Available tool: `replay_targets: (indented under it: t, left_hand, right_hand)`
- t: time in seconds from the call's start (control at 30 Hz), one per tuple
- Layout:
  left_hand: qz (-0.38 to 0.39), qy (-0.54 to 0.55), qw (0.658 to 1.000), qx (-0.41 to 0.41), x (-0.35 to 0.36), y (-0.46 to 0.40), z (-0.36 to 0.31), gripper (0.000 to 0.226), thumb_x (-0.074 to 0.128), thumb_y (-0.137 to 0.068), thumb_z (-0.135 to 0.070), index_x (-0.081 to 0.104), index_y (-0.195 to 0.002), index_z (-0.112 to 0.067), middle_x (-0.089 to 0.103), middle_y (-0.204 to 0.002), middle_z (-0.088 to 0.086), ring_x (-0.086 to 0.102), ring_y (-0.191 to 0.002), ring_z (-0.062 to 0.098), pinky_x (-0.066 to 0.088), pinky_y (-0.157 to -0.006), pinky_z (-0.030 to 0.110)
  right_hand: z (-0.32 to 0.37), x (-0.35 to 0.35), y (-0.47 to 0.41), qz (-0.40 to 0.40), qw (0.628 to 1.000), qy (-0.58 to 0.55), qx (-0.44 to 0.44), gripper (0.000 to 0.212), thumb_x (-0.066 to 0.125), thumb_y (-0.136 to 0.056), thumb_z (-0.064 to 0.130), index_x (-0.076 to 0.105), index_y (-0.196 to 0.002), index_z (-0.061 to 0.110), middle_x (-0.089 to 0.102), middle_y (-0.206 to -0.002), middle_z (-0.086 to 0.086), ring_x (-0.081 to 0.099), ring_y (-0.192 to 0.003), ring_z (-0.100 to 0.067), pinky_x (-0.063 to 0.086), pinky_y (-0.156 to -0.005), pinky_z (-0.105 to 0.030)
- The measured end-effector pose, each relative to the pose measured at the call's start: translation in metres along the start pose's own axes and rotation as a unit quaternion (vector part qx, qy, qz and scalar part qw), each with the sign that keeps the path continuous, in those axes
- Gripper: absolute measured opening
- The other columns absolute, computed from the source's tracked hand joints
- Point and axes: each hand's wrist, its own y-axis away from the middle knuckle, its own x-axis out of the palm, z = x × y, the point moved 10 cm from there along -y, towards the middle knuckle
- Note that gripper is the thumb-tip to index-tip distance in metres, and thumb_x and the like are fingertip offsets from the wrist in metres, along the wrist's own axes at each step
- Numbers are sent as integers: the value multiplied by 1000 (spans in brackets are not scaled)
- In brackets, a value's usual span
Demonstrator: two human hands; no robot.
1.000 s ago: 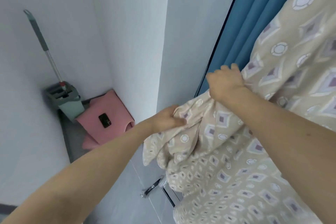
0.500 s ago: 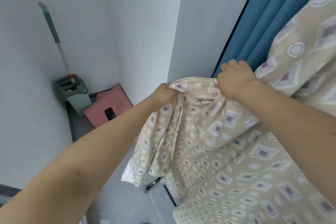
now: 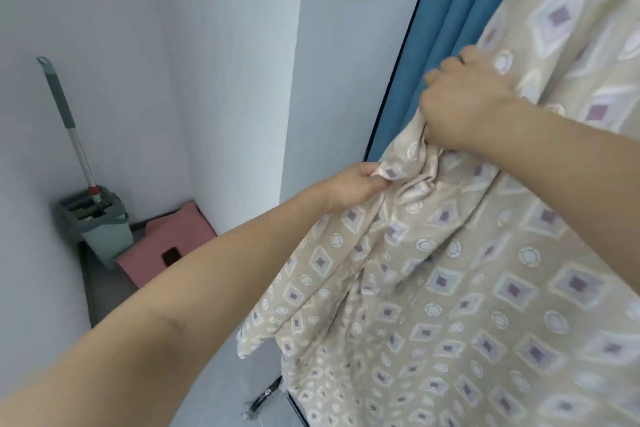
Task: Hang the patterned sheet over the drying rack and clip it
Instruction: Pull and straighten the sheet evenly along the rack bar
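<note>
sheet (image 3: 467, 288): beige cloth with purple diamonds and white rings; fills the right half of the view, hanging from the upper right down past the bottom edge. its left border is gathered into folds between the two hands, with one loose corner drooping low at centre.
left hand (image 3: 353, 189): fingers and thumb curled, pinching the sheet's edge at a bunched fold, left of and below the right hand.
right hand (image 3: 464, 104): closed in a fist round a gathered bunch of sheet, knuckles up, higher than the left hand and just in front of the curtain.
rack (image 3: 265, 395): only a dark metal foot with a bar shows under the sheet's lower edge; it looks like part of the drying frame, but the rest is hidden, so cannot tell how the sheet sits on it.
curtain (image 3: 446, 28): blue, pleated, behind the sheet at upper right, beside a dark vertical frame edge.
wall (image 3: 225, 62): pale grey, with a corner running down the middle of the view.
mop (image 3: 65, 121): grey handle leaning in the far left corner, its foot in the bucket.
bucket (image 3: 100, 222): grey-green, on the floor in that corner.
mat (image 3: 166, 239): pink, on the floor touching the bucket, a small dark object lying on it.
</note>
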Motion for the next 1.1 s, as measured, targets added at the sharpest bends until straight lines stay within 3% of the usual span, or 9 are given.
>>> replay_targets:
  t: [0.1,0.23,0.37,0.5,0.63,0.73,0.87,1.0,1.1]
  left_hand:
    - [-56,-161,982,81,16,-4,-4,30,43,-90,-28,66,-96,-12,65,-104,5,59,-100,23,46,-89,32]
    - [-165,-54,980,94,2,-2,-5,38,44,-81,-16,52,-118,-11,54,-114,6,51,-103,20,40,-89,31]
    - [-32,-40,997,51,23,-12,16,57,61,-86,-28,40,-139,-30,56,-130,-5,54,-116,11,39,-100,25]
    - [-49,-102,992,48,18,-17,14,49,66,-90,-30,44,-134,-30,61,-115,-8,58,-104,11,41,-84,19]
    - [6,-120,993,-13,18,-24,5,45,64,-87,-39,48,-127,-25,61,-117,-5,58,-102,10,47,-86,27]
    - [4,37,997,-74,13,-20,-18,39,48,-78,-13,60,-115,-19,65,-103,0,57,-89,17,43,-71,28]
    - [51,114,992,-2,18,-22,-90,29,61,-74,-42,64,-95,-22,69,-84,-6,61,-80,15,41,-76,34]
    - [14,-99,993,56,16,-34,-131,46,46,-92,-54,69,-105,-16,74,-104,5,68,-101,28,51,-97,44]
    - [27,-228,972,59,10,-32,-134,53,38,-94,-59,68,-108,-18,71,-109,-1,65,-105,20,47,-98,37]
  right_hand:
    - [33,18,28,26,996,-52,-64,23,48,-87,21,60,-106,21,63,-107,1,55,-107,-22,29,-98,-36]
    - [49,41,56,45,990,-116,-72,29,45,-87,12,46,-115,17,66,-105,-1,59,-101,-25,31,-95,-37]
    - [63,54,80,51,979,-177,-91,38,50,-86,13,45,-124,17,61,-112,-2,56,-106,-26,32,-97,-37]
    - [60,51,95,-33,971,-221,-86,26,59,-80,31,62,-99,13,65,-93,-8,60,-94,-31,37,-97,-42]
    - [6,34,104,-135,972,-194,1,35,46,-82,36,65,-96,11,61,-109,-12,54,-107,-34,29,-109,-48]
    - [-64,12,115,-216,956,-154,122,42,49,-82,29,58,-119,10,50,-135,-15,45,-123,-36,23,-112,-50]
    - [-157,-1,134,-243,918,-154,274,59,46,-90,37,40,-142,12,33,-150,-16,29,-137,-35,9,-116,-48]
    - [-198,-17,138,-261,906,-122,310,62,48,-91,38,37,-145,9,41,-145,-12,28,-129,-30,10,-109,-45]
    - [-208,-21,140,-259,896,-110,344,58,50,-91,34,37,-143,10,42,-138,-11,27,-119,-27,12,-103,-45]
